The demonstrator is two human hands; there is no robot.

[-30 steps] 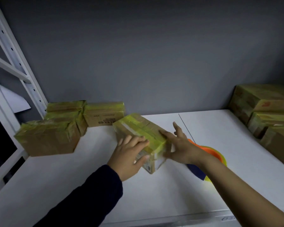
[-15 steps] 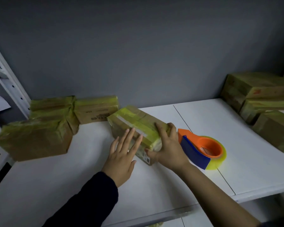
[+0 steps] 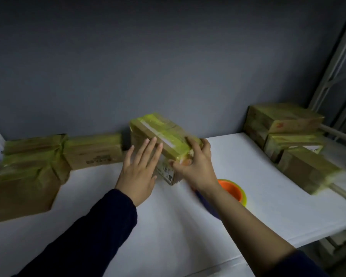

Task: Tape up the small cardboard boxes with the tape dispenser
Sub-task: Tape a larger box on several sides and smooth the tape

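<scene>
**anon:** which box are you on, and where is it?

**op:** I've got the small cardboard box [image 3: 164, 134] mid-table, toward the back by the grey wall [image 3: 168, 66], and it's wrapped in yellow-green tape. My left hand [image 3: 138, 172] lies flat against its near-left side, fingers straight and a little spread. My right hand [image 3: 196, 166] grips the near-right end, fingers curled over the top edge and thumb on the end face. The box is turned so one bottom corner points at me. The feed's blurry, so I can't tell if it's off the table.

**anon:** and the dispenser? any room around you?

**op:** The tape dispenser [image 3: 231, 189] is on the white table [image 3: 268, 206] just right of the box, orange with a yellow-green roll, half hidden under my right wrist. On the left, the left pile [image 3: 22, 186] of taped boxes comes well forward, and a lone box [image 3: 94, 150] sits against the wall just beside mine. The right pile [image 3: 284, 120] runs along the table's right edge, its nearest box right at that edge. There's open white surface between the dispenser and that pile, and a wide patch under my forearms out to the front edge.
</scene>
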